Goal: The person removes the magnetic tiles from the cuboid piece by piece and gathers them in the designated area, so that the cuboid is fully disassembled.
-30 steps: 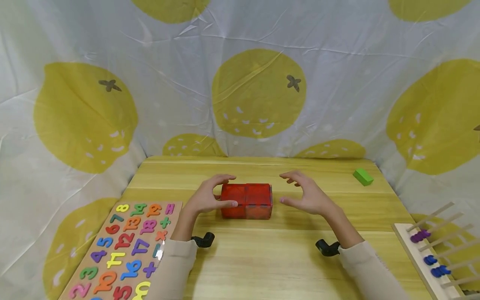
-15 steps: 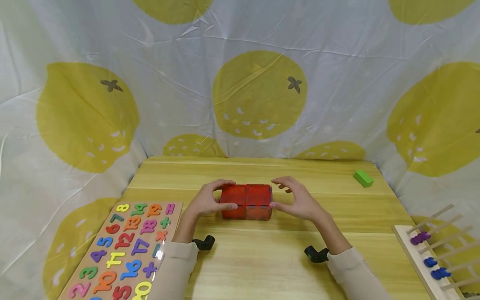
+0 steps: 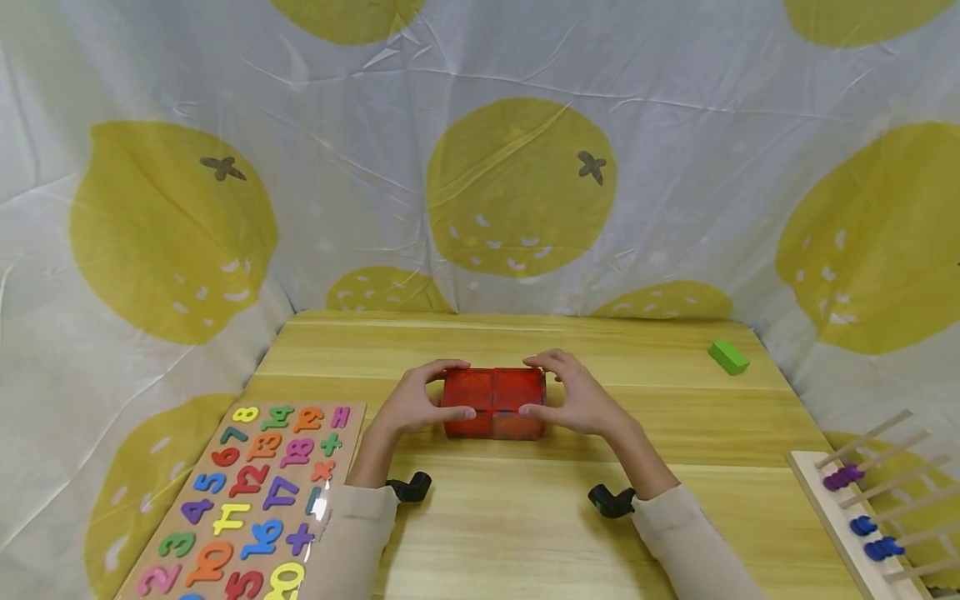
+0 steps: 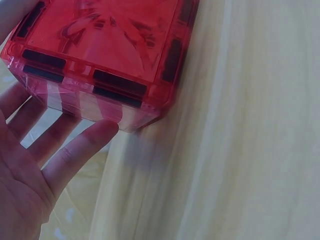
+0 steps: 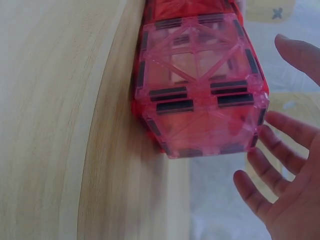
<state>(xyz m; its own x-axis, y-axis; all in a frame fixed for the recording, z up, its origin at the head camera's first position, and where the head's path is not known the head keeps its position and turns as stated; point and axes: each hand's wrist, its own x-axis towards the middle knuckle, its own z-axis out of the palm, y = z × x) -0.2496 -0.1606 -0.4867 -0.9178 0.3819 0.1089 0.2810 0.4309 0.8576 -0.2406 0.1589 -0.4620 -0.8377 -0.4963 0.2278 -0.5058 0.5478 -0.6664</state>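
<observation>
A red see-through box of magnetic tiles (image 3: 493, 390), two cubes long, lies on the wooden table. The left hand (image 3: 420, 400) grips its left end, thumb along the near side and fingers at the far side. In the left wrist view, several straight-looking fingers (image 4: 82, 150) touch the end face of the box (image 4: 100, 45). At the right end, the right hand (image 3: 581, 396) is spread around the box, thumb in front and fingers behind. The right wrist view shows its fingers (image 5: 280, 150) close beside the box (image 5: 200, 55), with the thumb apart from it.
A number board (image 3: 247, 492) with colourful digits lies at the left. A green block (image 3: 728, 357) sits at the back right. A wooden bead counter (image 3: 847, 517) with upright pegs stands at the right edge. Lemon-printed curtains (image 3: 517, 183) surround the table.
The right hand has moved left, from beside the box to around its right end. The left hand has shifted only slightly, its fingers now closer to the box. The box has stayed in place.
</observation>
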